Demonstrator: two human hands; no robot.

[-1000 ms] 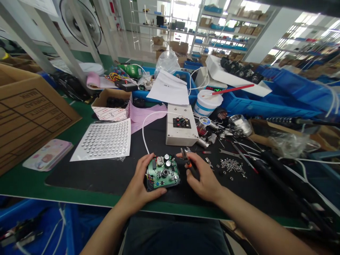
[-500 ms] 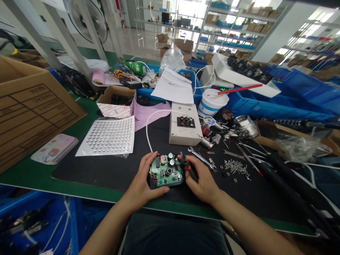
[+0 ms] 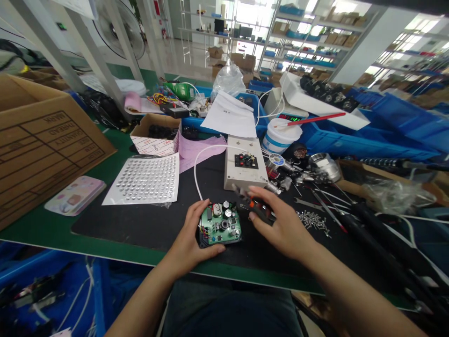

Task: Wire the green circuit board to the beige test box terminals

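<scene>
My left hand [image 3: 194,234] grips the left side of a green circuit board [image 3: 220,223] seated in a dark housing, thumb along its near edge. Coloured wires show at the board's left side, and a white cable [image 3: 197,175] arcs from behind it toward a grey metal box [image 3: 244,175]. Just right of the board, clear of it, my right hand [image 3: 277,217] is closed around pliers [image 3: 255,206] with dark, orange-marked handles. Their jaws point up and left and are blurred, so whether they are apart cannot be made out.
A sheet of clear round stickers [image 3: 143,180] lies at left, near a pastel case [image 3: 75,195] and a cardboard box [image 3: 45,145]. Loose screws [image 3: 313,222], an open-end wrench [image 3: 308,203] and metal parts lie at right. A white tub [image 3: 281,135] and blue bins [image 3: 351,140] stand behind.
My right hand has moved the pliers right and up, away from the board's right edge, and now covers part of the wrenches. My left hand still holds the board.
</scene>
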